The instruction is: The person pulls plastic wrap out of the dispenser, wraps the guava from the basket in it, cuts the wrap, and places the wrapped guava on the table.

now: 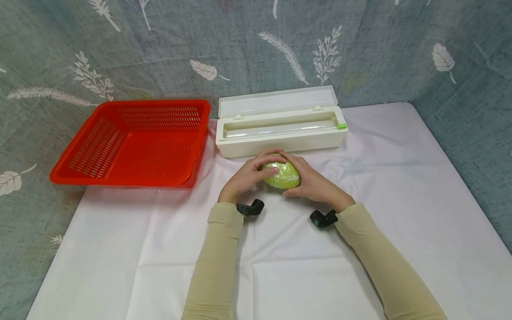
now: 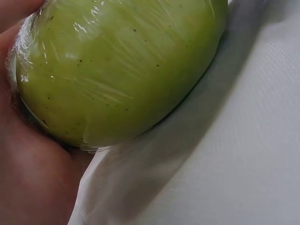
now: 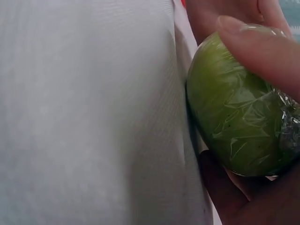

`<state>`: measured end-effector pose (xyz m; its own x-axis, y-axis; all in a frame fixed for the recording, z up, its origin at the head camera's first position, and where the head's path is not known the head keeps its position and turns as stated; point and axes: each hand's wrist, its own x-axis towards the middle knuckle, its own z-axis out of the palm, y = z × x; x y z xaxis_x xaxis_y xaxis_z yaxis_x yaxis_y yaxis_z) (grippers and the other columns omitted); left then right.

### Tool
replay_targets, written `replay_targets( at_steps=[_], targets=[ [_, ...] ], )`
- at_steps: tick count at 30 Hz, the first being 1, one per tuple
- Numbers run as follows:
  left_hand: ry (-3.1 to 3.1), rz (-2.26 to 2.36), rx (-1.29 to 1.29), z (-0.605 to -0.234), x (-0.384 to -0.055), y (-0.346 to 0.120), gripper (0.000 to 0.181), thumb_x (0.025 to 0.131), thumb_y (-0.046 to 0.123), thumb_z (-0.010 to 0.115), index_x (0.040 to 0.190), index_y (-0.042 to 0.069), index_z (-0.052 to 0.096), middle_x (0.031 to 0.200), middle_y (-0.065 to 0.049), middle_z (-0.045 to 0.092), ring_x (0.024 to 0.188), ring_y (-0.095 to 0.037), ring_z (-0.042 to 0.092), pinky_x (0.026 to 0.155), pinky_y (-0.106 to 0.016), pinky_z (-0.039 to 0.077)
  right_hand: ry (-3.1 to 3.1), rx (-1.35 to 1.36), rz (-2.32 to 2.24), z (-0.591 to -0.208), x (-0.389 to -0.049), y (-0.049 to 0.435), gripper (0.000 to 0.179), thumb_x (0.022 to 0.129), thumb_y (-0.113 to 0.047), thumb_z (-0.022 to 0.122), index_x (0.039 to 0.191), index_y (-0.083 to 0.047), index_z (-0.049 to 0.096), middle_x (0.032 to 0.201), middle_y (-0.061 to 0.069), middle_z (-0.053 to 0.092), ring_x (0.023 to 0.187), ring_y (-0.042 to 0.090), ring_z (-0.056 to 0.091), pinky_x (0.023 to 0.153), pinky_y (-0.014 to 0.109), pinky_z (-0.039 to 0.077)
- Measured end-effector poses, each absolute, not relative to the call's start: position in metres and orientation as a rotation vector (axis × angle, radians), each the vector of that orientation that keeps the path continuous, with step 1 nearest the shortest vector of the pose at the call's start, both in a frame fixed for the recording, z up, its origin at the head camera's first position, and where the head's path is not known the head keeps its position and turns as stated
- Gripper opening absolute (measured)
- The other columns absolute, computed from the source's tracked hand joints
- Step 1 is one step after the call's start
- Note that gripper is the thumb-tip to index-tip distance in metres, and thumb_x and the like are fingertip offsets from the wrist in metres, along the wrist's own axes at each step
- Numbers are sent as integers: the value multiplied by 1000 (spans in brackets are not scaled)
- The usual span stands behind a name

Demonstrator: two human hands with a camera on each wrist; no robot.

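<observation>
A rounded green fruit (image 1: pixel 283 176) with small dark specks is wrapped in clear cling film; its exact kind I cannot tell. My left hand (image 1: pixel 249 175) holds it from the left, thumb across its top. From the right, my right hand (image 1: pixel 314 181) curls round it, with the thumb low on the near side. The film looks fairly smooth over the fruit (image 2: pixel 126 70) in the left wrist view. In the right wrist view, the film on the fruit (image 3: pixel 239 112) is creased and bunched towards the right. The fruit's far side is hidden by fingers.
Just behind the hands stands a white cling film dispenser (image 1: pixel 282 143), its lid (image 1: pixel 278 101) raised, a film roll (image 1: pixel 280 130) inside and a green piece (image 1: pixel 342 126) at its right end. A red plastic basket (image 1: pixel 160 181) sits at the left. White cloth (image 1: pixel 192 249) covers the table.
</observation>
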<state>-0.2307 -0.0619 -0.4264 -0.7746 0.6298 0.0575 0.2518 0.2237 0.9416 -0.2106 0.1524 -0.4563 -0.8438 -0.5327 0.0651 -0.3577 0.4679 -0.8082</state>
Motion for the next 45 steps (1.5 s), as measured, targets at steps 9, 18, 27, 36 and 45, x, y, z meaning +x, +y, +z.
replay_targets(
  at_steps=[9,18,27,36,45],
  targets=[
    [2104,1653,765,-429,-231,-61,30,90,20,53,120,16,56,137,3,36,124,-6,30,101,-39,23,2520,-797,-1230,-455,-213,159,101,73,-19,74,143,-33,2,144,5,17,128,23,24,100,45,25],
    [2065,1703,710,-429,-232,-63,31,90,21,52,121,15,55,139,1,34,126,-5,27,102,-39,20,2376,-668,-1275,-443,-217,182,82,76,-40,67,139,-44,15,140,0,33,113,18,48,91,35,40],
    [2042,1727,722,-431,-234,-62,31,90,20,53,120,15,56,139,0,34,126,-5,27,103,-37,20,2379,-634,-1337,-422,-213,187,58,84,-21,61,137,-23,36,127,7,50,110,22,51,87,37,42],
    [2052,1719,701,-432,-235,-63,30,90,21,53,120,16,56,139,1,34,127,-5,26,103,-38,19,2384,-684,-1380,-447,-222,191,54,85,-33,59,134,-37,36,131,0,46,108,17,52,85,35,44],
    [2045,1748,676,-433,-235,-64,31,90,22,53,120,15,56,138,3,35,126,-5,27,103,-38,19,2487,-613,-1397,-446,-222,187,50,83,-36,61,130,-29,45,117,2,54,100,16,55,84,34,44]
  ],
)
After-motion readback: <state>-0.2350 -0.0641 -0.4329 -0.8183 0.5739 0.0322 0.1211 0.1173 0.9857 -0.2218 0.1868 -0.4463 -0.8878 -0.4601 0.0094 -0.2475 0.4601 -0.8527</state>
